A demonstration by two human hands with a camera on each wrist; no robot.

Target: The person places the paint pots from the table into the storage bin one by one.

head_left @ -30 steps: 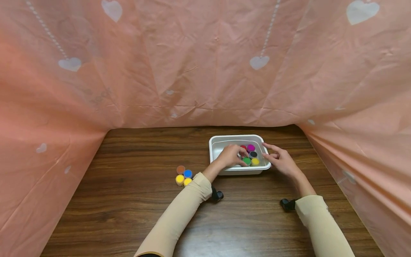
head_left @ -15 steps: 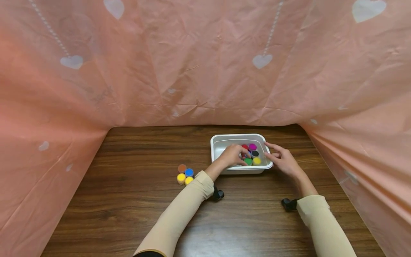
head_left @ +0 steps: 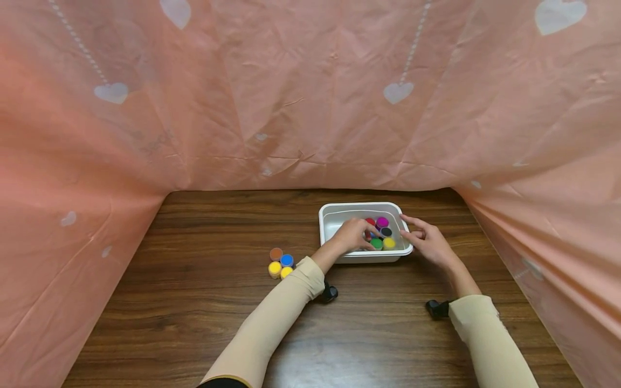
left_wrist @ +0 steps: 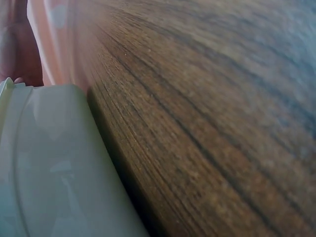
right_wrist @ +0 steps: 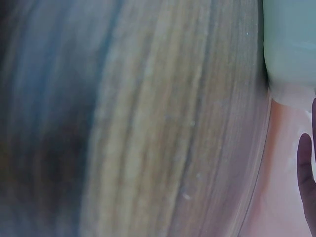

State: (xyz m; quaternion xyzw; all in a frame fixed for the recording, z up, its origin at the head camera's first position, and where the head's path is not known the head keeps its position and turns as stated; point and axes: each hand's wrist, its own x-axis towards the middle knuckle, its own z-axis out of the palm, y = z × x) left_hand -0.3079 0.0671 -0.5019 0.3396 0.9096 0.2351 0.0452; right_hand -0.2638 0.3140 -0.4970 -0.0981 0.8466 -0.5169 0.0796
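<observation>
A white plastic tray (head_left: 361, 258) stands toward the back of the table, with several small round pots inside at its right end. Their tops show red (head_left: 370, 221), magenta (head_left: 382, 222), black (head_left: 386, 232), yellow (head_left: 389, 243) and green (head_left: 376, 244). My left hand (head_left: 350, 235) reaches over the front rim, thumb and fingers curved about a blue-topped pot (head_left: 372, 235) that they mostly hide. Fingertips of my right hand (head_left: 429, 244), fairly straight and spread, touch the tray's right rim. Only the tray's outer wall (left_wrist: 69, 163) shows in the left wrist view.
A cluster of pots lies on the wooden table (head_left: 204, 302) left of the tray: brown (head_left: 276, 254), blue (head_left: 287, 261) and two yellow, one yellow pot (head_left: 275, 269) beside the left sleeve. Pink sheeting (head_left: 310, 108) with hearts encloses the table's back and sides.
My left fingers have shifted slightly among the pots, and blue now shows between them. The right hand stays at the rim. The whole view has drifted a little.
</observation>
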